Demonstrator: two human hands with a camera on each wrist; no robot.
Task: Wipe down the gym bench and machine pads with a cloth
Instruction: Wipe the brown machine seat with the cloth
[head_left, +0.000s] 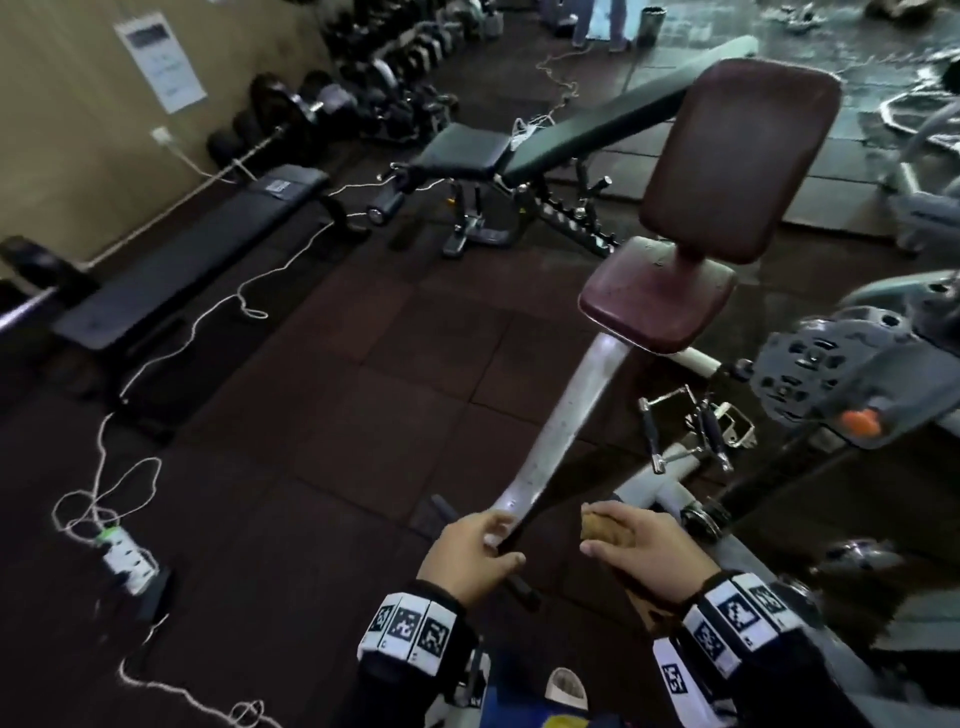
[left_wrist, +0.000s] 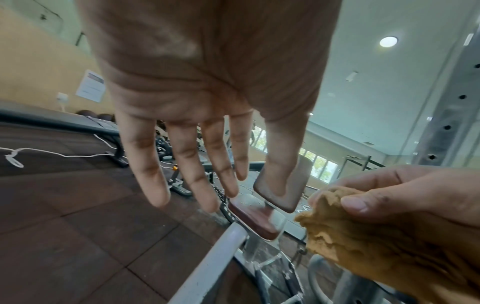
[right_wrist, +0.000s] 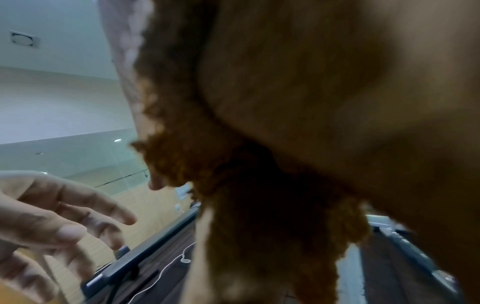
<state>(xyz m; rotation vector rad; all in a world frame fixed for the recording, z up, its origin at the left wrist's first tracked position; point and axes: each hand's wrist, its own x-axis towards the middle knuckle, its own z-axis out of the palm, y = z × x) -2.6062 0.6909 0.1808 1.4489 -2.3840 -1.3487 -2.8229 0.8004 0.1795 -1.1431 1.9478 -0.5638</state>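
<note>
Low in the head view, the left hand (head_left: 475, 551) is hovering with its fingers straight and spread, holding nothing; the left wrist view shows the palm wide open, all four fingers (left_wrist: 153, 170) and the thumb extended. Its fingertips are sitting at the near end of the grey machine arm (head_left: 563, 431), though whether they are touching it cannot be told. Just to its right, the right hand (head_left: 641, 548) is gripping a bunched tan cloth (head_left: 605, 529), thumb pinching it against curled fingers; in the right wrist view the cloth (right_wrist: 233, 164) is hanging down from the fist.

Two maroon pads are showing right of centre: a seat pad (head_left: 657, 296) and a back pad (head_left: 737, 156) above it. Two black benches are lying in the upper left: a flat bench (head_left: 197, 249) and an adjustable bench (head_left: 545, 140). A white paper notice (head_left: 161, 60) is hanging on the wall, its writing too blurred to read.
</note>
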